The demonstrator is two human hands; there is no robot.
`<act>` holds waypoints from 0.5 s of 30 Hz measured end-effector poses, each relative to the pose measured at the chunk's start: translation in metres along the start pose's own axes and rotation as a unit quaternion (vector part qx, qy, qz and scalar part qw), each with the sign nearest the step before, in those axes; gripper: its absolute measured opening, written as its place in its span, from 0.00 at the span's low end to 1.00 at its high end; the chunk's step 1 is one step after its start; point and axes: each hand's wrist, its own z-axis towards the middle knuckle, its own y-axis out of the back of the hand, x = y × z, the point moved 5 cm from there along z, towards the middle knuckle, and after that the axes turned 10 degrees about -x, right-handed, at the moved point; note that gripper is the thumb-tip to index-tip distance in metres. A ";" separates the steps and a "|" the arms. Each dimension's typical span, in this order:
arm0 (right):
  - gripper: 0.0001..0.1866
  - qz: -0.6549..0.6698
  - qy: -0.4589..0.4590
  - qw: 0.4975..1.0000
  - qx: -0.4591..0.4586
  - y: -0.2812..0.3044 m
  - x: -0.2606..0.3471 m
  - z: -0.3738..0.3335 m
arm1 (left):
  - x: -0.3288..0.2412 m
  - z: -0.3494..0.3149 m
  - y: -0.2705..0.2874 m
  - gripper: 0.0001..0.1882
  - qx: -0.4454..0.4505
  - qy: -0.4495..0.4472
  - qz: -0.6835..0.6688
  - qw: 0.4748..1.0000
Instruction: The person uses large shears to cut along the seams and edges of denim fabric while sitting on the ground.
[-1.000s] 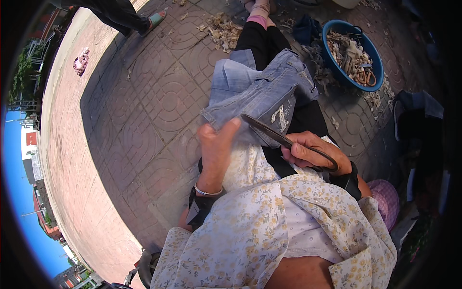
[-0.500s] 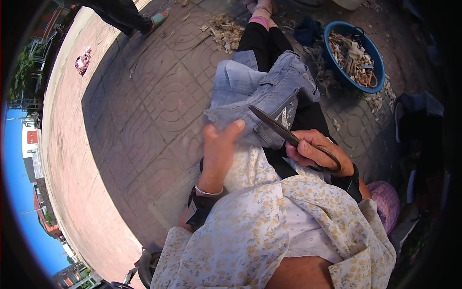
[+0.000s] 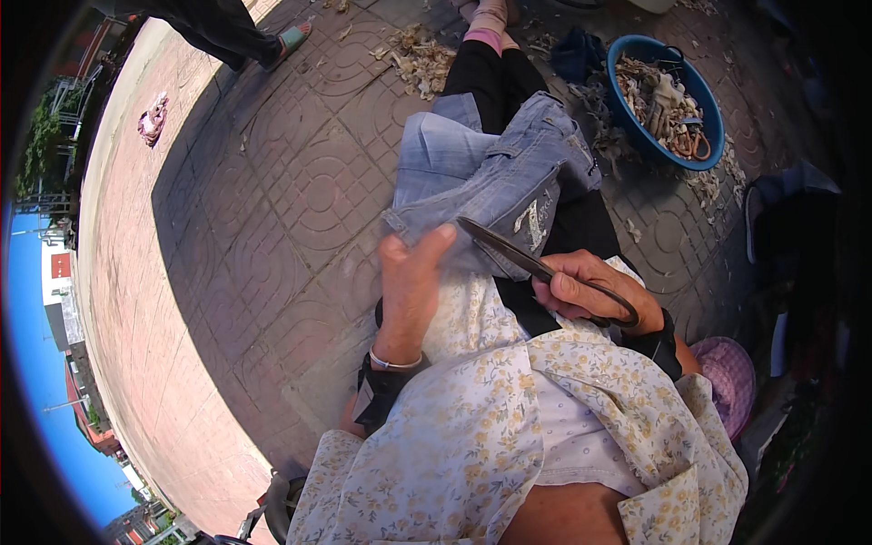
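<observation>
Faded blue jeans lie bunched across my lap and over my black-trousered legs, with pale lettering or patterning near their right part. My left hand is closed on the near left edge of the denim, thumb on top. In my right hand is a pair of dark scissors, fingers wrapped round the handles. The blades slant up to the left over the jeans, their tip close to my left thumb. Whether denim lies between the blades is hard to see.
A blue basin full of fabric scraps stands at the far right, with dark blue cloth beside it. Scraps lie on the paving ahead. Another person's leg and sandal show far left. A pink checked hat is at my right.
The scissors' tip has dropped slightly toward me and to the left, nearer my left thumb. My left hand keeps its hold on the jeans.
</observation>
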 end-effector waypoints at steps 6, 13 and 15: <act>0.27 -0.009 -0.002 1.000 -0.001 0.000 0.000 0.000 | 0.000 0.000 0.002 0.05 0.003 -0.011 0.017 1.000; 0.26 -0.007 0.008 1.000 0.007 -0.001 0.002 0.000 | 0.000 0.001 0.006 0.04 -0.011 -0.048 0.066 0.997; 0.25 -0.003 0.025 1.000 0.003 -0.001 0.002 0.000 | -0.001 0.000 0.007 0.04 0.008 -0.046 0.061 0.997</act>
